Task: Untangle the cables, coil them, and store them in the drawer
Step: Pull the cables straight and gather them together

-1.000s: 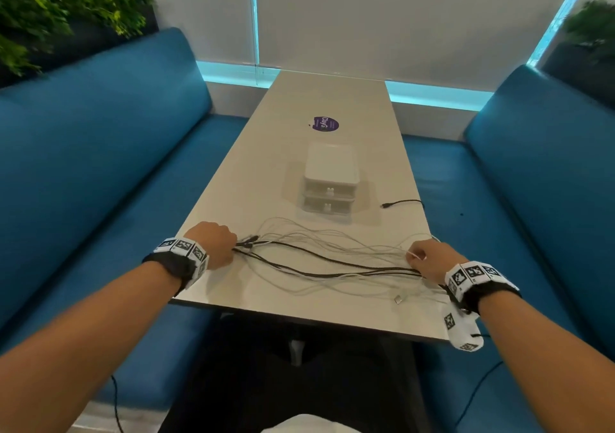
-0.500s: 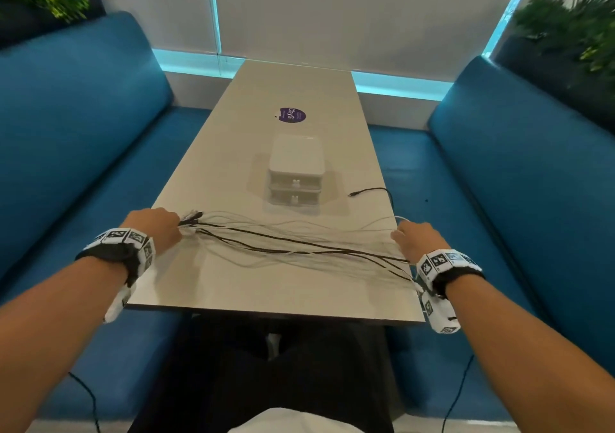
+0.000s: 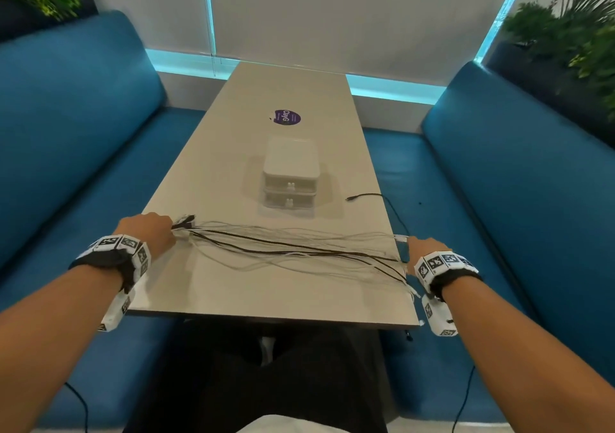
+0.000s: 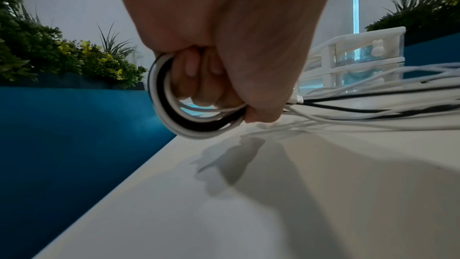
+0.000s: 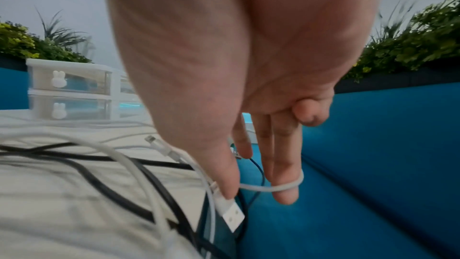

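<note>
A bundle of white and black cables (image 3: 293,253) lies stretched across the near part of the table (image 3: 266,296). My left hand (image 3: 149,231) is at the table's left edge. It grips a looped end of the cables (image 4: 169,109) in a fist (image 4: 224,95). My right hand (image 3: 422,248) is at the table's right edge, its fingers pointing down (image 5: 259,194). A white cable (image 5: 288,184) is looped round one fingertip, and the thumb presses beside a white USB plug (image 5: 231,216). A small white two-drawer unit (image 3: 291,173) stands mid-table with both drawers closed.
A separate black cable (image 3: 366,196) lies right of the drawer unit and drops over the table edge. A purple sticker (image 3: 286,118) is farther back. Blue bench seats (image 3: 499,199) flank the table, with plants behind them. My lap is under the near edge.
The cables now lie straighter and tauter between my hands. My right hand has reached the table's right edge. The head view has shifted.
</note>
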The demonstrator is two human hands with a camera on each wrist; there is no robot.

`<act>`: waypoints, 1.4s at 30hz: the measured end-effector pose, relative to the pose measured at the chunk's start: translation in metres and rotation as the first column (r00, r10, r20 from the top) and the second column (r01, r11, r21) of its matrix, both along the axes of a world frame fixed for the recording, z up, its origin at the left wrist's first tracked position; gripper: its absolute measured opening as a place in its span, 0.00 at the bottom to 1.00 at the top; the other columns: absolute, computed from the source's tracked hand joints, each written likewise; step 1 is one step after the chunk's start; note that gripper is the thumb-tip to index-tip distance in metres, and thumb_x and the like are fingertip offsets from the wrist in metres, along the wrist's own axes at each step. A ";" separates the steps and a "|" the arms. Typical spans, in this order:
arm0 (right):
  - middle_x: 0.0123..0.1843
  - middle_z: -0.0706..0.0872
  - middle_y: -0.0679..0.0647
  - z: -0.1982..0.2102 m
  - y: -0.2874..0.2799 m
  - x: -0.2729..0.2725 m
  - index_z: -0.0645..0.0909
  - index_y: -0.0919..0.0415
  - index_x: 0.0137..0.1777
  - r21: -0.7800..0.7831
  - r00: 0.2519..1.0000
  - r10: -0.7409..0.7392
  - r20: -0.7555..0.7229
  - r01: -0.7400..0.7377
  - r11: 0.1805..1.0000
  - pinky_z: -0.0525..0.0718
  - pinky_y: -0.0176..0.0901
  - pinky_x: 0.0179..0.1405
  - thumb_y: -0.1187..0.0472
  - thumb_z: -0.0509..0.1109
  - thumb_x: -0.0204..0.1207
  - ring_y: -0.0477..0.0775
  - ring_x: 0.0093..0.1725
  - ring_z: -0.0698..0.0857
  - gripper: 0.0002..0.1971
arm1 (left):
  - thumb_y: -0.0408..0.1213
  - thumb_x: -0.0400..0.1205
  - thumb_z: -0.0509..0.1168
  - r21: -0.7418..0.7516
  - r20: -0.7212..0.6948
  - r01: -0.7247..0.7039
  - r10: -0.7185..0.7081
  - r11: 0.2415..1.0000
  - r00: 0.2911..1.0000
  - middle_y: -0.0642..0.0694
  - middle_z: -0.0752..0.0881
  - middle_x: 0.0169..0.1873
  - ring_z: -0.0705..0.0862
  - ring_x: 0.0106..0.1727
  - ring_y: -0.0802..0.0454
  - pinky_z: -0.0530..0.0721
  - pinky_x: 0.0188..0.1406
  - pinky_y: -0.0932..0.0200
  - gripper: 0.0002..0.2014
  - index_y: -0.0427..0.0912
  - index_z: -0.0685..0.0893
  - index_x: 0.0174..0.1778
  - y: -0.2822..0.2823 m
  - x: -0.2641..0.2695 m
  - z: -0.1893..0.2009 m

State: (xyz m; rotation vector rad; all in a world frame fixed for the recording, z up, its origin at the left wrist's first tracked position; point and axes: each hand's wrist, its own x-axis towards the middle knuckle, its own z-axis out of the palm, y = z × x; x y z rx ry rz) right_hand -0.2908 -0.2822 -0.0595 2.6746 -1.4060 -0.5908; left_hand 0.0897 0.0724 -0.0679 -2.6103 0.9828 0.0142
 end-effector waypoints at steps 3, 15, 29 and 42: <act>0.44 0.81 0.50 -0.004 0.000 -0.002 0.81 0.57 0.61 -0.001 0.995 -0.018 -0.093 0.018 1.000 0.82 0.52 0.58 0.58 0.67 0.80 0.55 0.46 0.83 0.12 | 0.44 0.85 0.56 -0.009 -0.007 -0.001 0.001 1.000 1.000 0.52 0.81 0.35 0.83 0.36 0.52 0.77 0.33 0.58 0.09 0.49 0.81 0.45 -0.002 -0.001 -0.001; 0.73 0.78 0.50 -0.015 -0.017 -0.013 0.77 0.39 0.72 0.068 0.988 0.014 -0.155 -0.003 0.998 0.74 0.59 0.70 0.59 0.68 0.79 0.62 0.74 0.74 0.23 | 0.45 0.85 0.56 -0.029 0.019 0.003 -0.003 1.000 1.000 0.52 0.82 0.35 0.83 0.36 0.52 0.77 0.33 0.59 0.10 0.48 0.81 0.46 -0.002 0.001 -0.001; 0.38 0.86 0.48 0.006 -0.001 -0.003 0.80 0.53 0.39 0.204 0.957 -0.075 0.281 0.017 0.979 0.87 0.45 0.41 0.45 0.65 0.73 0.50 0.36 0.85 0.12 | 0.44 0.85 0.57 -0.064 0.004 -0.029 0.029 0.998 1.000 0.50 0.81 0.35 0.82 0.37 0.50 0.77 0.35 0.57 0.10 0.47 0.81 0.46 -0.004 0.007 0.001; 0.52 0.82 0.49 0.010 0.011 0.040 0.76 0.51 0.54 0.032 0.672 -0.001 0.740 -0.034 0.999 0.85 0.52 0.46 0.58 0.67 0.77 0.52 0.46 0.83 0.08 | 0.45 0.85 0.56 -0.156 -0.018 0.004 -0.006 0.988 1.000 0.50 0.81 0.34 0.80 0.33 0.52 0.73 0.30 0.59 0.11 0.47 0.81 0.45 -0.014 -0.004 0.010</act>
